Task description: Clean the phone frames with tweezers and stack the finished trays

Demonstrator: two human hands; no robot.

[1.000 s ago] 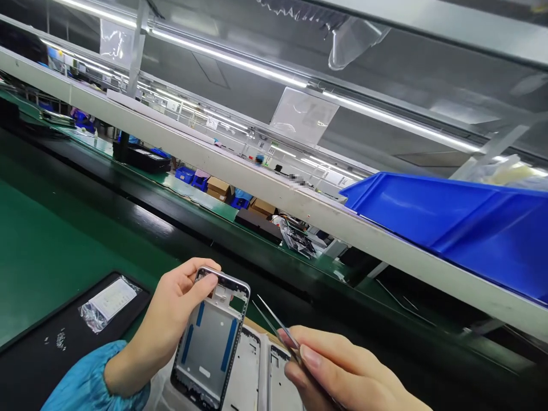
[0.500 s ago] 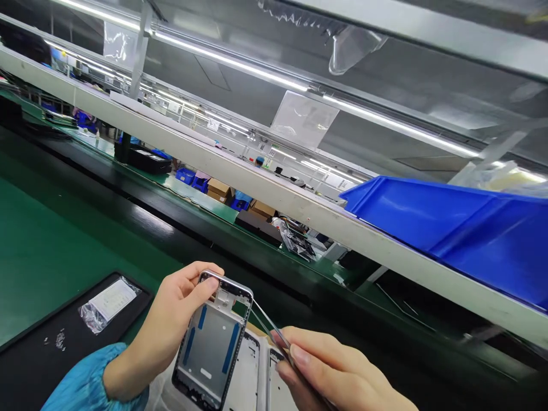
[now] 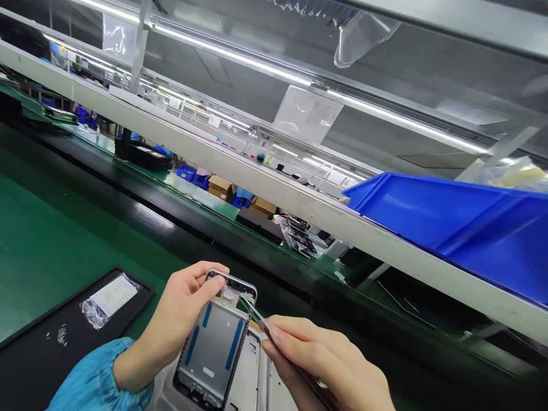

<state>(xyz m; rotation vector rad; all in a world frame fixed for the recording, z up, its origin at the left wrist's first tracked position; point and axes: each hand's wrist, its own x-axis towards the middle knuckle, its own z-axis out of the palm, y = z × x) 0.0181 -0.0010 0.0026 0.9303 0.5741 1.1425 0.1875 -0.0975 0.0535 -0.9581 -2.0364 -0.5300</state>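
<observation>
My left hand (image 3: 188, 302) grips a phone frame (image 3: 212, 348) by its upper left corner, thumb over the top edge. The frame is held tilted up, its grey inner plate and blue adhesive strips facing me. Between the thumb and fingers of my right hand (image 3: 321, 359) is a pair of metal tweezers (image 3: 261, 319). Their tips lie over the frame's upper right corner, by a cut-out; whether they pinch anything is too small to tell. Beneath the held frame, more phone frames (image 3: 248, 365) lie side by side, partly hidden by my hands.
At left, a black tray (image 3: 38, 374) carries a plastic-wrapped labelled packet (image 3: 110, 299) and small loose parts (image 3: 62, 334). A large blue bin (image 3: 454, 222) sits on the pale shelf rail (image 3: 205, 155) across the bench. Cardboard boxes (image 3: 220, 187) stand beyond it.
The tweezers have moved left, from outside the frame's right edge to over its upper right corner. My right hand has come left and slightly up with them. The left hand keeps its hold.
</observation>
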